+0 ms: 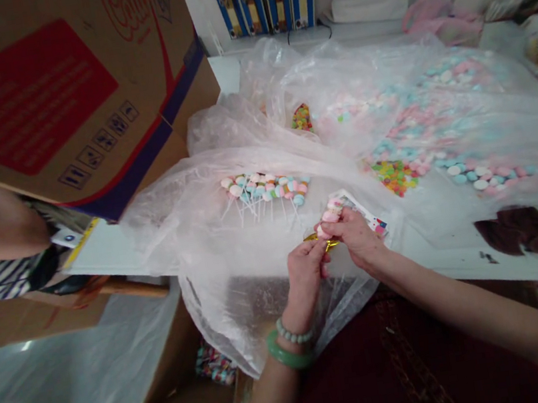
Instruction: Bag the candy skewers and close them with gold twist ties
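So far, a heap of candy pops (265, 192) lies done (loose candies (482, 173) remain); left hand (304, 277) and right hand (358, 238) pinch a gold tie (324, 242).

Soft, even light, faint glare on plastic sheeting (164, 210), edges warped.

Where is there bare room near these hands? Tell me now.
Bare white tabletop shows left of the plastic sheet, below the cardboard box. Another strip runs right of the right hand, along the table's near edge. Crowded: the candy piles at right.
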